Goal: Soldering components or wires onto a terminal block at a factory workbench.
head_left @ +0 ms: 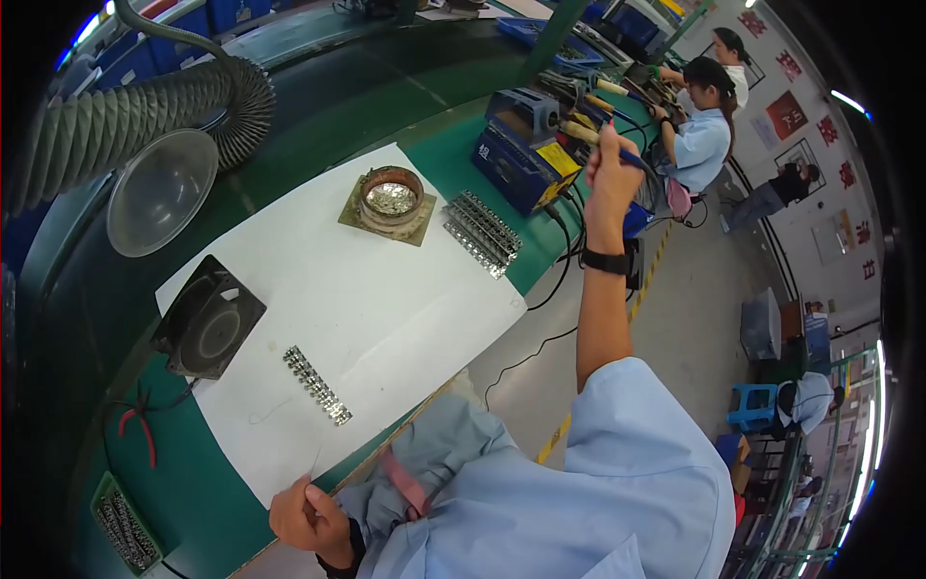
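My right hand (612, 179) reaches out at the far right and is closed round a soldering iron (581, 132) with a pale handle. The iron is at the holder of a blue soldering station (529, 154). My left hand (307, 518) is pinched at the near edge of the bench, with a thin wire (316, 461) rising from the fingers. On the white sheet (405, 318) beyond it lies a short strip of small metal parts (317, 385). Several similar strips (482, 234) lie side by side at the sheet's right. A round metal pot (394, 196) with shiny contents stands on a square board.
A black fan (210, 323) stands at the sheet's left. Red-handled pliers (138, 434) and a green tray of small metal parts (125, 526) lie nearer. A ribbed hose with a clear hood (162, 193) hangs at upper left. Co-workers (696, 140) sit beyond the station.
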### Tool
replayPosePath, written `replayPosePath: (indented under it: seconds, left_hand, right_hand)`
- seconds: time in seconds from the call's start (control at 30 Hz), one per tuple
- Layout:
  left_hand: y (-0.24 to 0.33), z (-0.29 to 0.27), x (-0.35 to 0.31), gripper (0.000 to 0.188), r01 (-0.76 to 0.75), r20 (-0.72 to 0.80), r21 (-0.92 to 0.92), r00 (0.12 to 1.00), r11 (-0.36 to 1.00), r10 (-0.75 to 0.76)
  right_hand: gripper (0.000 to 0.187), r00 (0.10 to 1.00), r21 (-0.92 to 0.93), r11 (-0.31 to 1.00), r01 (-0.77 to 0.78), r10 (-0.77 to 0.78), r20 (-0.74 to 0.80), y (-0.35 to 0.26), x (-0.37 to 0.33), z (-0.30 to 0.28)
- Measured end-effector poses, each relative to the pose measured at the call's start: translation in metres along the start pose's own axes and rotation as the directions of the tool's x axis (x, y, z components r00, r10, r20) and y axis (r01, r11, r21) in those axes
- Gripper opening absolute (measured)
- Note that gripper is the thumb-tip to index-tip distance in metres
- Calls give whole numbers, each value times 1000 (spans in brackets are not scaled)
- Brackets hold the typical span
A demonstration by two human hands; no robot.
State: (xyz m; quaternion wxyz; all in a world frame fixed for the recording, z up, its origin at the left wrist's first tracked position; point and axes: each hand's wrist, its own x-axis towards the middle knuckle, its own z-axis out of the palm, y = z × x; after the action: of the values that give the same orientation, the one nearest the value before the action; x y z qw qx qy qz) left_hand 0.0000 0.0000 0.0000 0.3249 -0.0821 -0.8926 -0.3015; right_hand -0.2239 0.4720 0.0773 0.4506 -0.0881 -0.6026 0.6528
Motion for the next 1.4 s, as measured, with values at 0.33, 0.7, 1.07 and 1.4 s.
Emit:
replayPosePath:
  seconds: [0.33, 0.7, 1.07, 1.4]
  left_hand:
    - [16, 22, -11, 13, 26, -44, -31, 999, 999, -28]
    - [21, 9, -15, 9, 180, -117, 4, 977, 984, -179]
    - [39, -6, 40, 10, 196, 296, -145, 944, 970, -147]
    - [39, 10, 44, 5, 213, 240, -54, 951, 976, -194]
  right_hand:
    - [14, 946, -512, 795, 325, -265, 189, -57, -21, -55]
    - [13, 898, -486, 756, 439, -352, 263, -72, -36, -36]
    - [23, 524, -14, 987, 161, -74, 848, -59, -238, 61]
    - [29, 242, 89, 845, 528, -251, 937, -20, -237, 40]
